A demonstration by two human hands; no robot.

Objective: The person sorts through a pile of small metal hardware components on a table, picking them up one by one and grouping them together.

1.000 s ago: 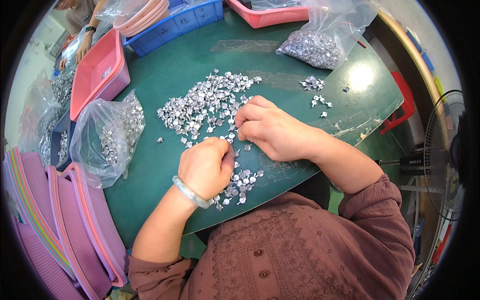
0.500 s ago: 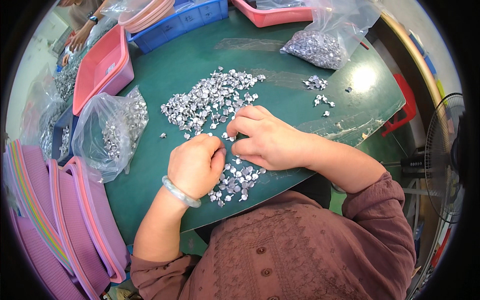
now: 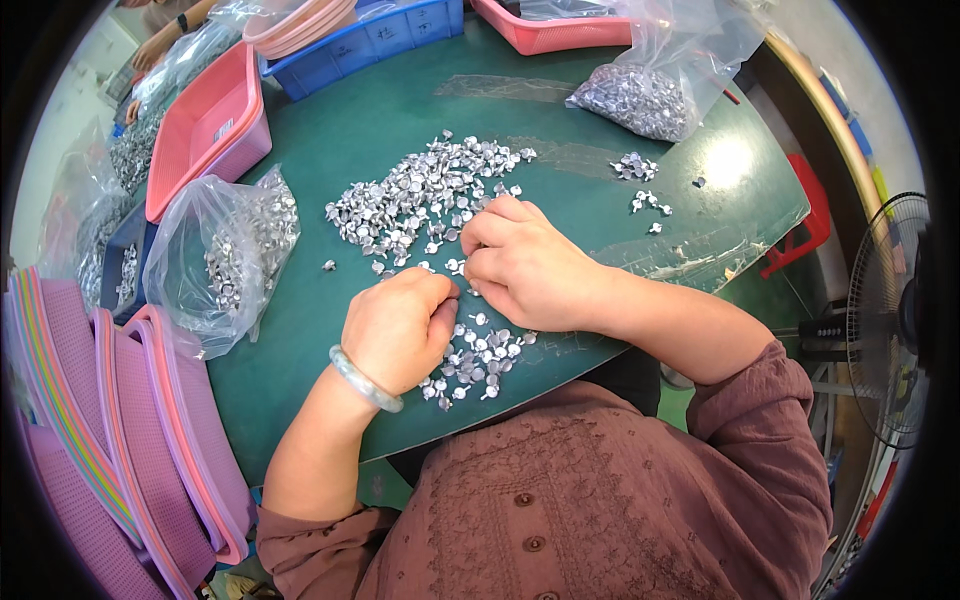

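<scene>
Many small silvery metal pieces, each with a round flat head and a short stem, lie in a large heap on the green table. A smaller pile of the same pieces sits near the table's front edge. Between the two, my left hand is closed with its fingers curled under, a pale bangle on its wrist. My right hand faces it, fingers bent and pinched together just beside the heap's near edge. What either hand's fingertips hold is hidden or too small to make out.
A clear bag of metal pieces lies at left, another at back right. Small clusters rest on the right. Pink trays, a blue crate, purple baskets and a fan surround the table. Another person's hand shows far left.
My right hand's fingers have drawn closer together, and my left hand has shifted slightly right. At far left, the other person's hand has moved. The heaps look the same.
</scene>
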